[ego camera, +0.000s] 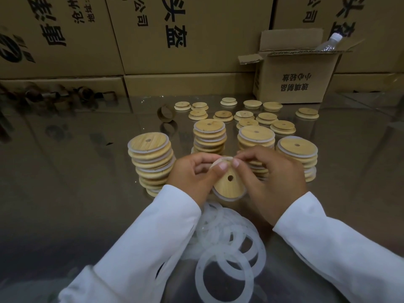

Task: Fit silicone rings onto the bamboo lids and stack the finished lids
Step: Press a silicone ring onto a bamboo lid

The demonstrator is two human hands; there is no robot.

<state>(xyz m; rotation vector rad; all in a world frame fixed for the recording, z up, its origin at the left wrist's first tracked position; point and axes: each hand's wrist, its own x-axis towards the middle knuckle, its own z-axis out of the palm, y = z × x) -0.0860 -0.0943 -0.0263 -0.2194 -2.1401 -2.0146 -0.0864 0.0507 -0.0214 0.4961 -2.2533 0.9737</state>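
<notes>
Bamboo lid (229,182), with a centre hole, held tilted between the two hands above the counter (65,171), its flat face turned up toward the wearer. A silicone ring (230,198) shows as a pale band under the lid's near edge and again at its far edge, where both thumbs meet and press on it; seating appears unfinished there. The left hand (192,171) has its fingers curled round the lid's left rim. The right hand (273,173) is curled round the right rim in the same way, so neither hand is free. Four finished stacks (150,158) stand just beyond the knuckles: one beside the left hand, two behind the gap between the hands, one past the right hand. The release will likely go forward, and the stack partly hidden behind the right hand lies closest. Loose rings (225,237) are heaped below the wrists, between the white sleeves (140,241). Bare lids (247,115) are scattered farther out, before an open carton (295,77).
</notes>
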